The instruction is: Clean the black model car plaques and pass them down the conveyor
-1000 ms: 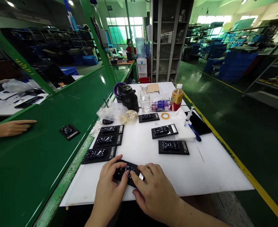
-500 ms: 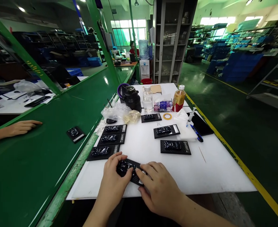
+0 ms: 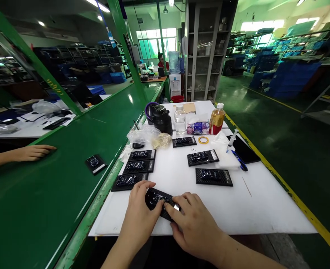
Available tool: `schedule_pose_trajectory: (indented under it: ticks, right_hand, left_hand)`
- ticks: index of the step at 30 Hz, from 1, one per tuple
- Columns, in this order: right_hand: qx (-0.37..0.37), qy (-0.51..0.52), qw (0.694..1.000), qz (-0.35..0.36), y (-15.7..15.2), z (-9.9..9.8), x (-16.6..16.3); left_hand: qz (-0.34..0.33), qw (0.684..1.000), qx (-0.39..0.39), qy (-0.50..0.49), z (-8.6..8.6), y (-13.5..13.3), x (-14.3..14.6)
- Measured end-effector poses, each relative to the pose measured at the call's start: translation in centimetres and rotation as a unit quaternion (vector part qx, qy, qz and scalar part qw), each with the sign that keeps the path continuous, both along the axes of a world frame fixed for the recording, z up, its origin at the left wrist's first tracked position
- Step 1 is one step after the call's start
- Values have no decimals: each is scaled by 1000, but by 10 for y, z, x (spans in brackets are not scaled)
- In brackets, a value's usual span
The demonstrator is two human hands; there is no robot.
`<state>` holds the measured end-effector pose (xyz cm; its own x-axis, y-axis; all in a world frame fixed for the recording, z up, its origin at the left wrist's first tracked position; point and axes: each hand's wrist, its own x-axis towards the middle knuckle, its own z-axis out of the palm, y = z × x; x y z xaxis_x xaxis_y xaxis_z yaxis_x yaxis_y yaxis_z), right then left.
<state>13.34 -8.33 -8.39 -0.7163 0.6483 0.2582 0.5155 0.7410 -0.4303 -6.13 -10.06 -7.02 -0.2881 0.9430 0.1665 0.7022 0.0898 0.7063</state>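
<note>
Both of my hands rest on one black ribbed tray with a glossy black part (image 3: 159,200) near the front edge of the white table (image 3: 182,209). My left hand (image 3: 141,213) curls its fingers over the tray's left end. My right hand (image 3: 194,222) covers the right end, fingertips pressing on the part. Three like trays (image 3: 138,166) lie in a column just beyond my left hand. Two more trays (image 3: 214,176) lie to the right, and another tray (image 3: 184,141) sits farther back.
A green conveyor belt (image 3: 55,186) runs along the left, carrying one black tray (image 3: 95,163); another person's hand (image 3: 33,152) rests on it. At the table's back stand a black jug (image 3: 161,118), a clear bottle (image 3: 180,119), a drink bottle (image 3: 217,119), a tape roll (image 3: 203,140), a syringe (image 3: 231,139) and a dark tablet (image 3: 245,149).
The view has drifted left and tilted up slightly. My hands stay on the same tray, fingers shifting a little over the part. The other person's hand has barely moved.
</note>
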Motion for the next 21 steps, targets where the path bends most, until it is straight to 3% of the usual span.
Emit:
schedule_pose_trajectory:
  ticks: [5,10,13,17,21]
  right_hand:
    - [31,-18,999,4,1,-2,-2]
    - [59,-25,998,7,3,-4,-4]
    - [67,-24,997,6,2,-6,-4]
    - [77,-17,997,5,-1,-8,-2]
    - [56,20,998,-1,-3,-7,-2]
  left_hand:
    - [14,997,47,-58,-11,-9,-12]
    - [1,997,72,-17,-9,-14,-18]
    - [-95,991,70,63,7,-16,-21]
    - [-271,942,-35,193,29,-8,-24]
    - [-301,917,-100,242,36,12,-22]
